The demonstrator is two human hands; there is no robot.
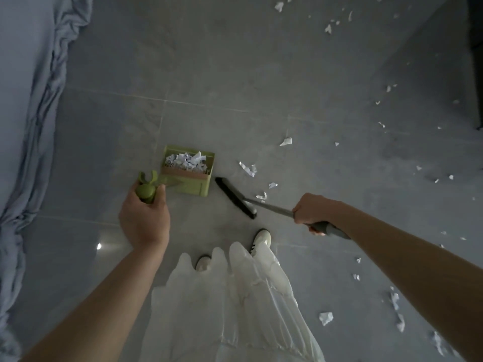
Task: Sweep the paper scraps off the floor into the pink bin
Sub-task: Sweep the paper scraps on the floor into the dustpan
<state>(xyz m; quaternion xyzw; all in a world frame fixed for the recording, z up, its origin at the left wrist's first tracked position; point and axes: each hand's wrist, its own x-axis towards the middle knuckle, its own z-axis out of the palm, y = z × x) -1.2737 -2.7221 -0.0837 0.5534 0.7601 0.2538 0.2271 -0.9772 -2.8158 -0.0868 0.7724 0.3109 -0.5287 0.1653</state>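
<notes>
While the left hand [145, 218] grips the rounded top of the green dustpan handle [146, 190], fingers curled round it, the green dustpan [192, 188] stands on the grey tiled floor [235, 74] just beyond that hand, left of centre. A heap of white paper scraps [186, 160] lies inside its tray. The right hand [311, 209] is closed round the grey broom handle [271, 206], which slants down and left to the black broom head [235, 197]. The head rests on the floor just right of the dustpan, near its right edge but apart from it. A few loose scraps [248, 169] lie just right of and beyond the broom head, with one larger piece [286, 141] farther off. More bits are scattered along the right side [400, 320] and at the far right [279, 6]. The pink bin does not show in this view. Near the bottom, a white skirt [235, 309] hangs above two white shoes [262, 237]. Rumpled blue-grey fabric [31, 100] runs down the left edge.
</notes>
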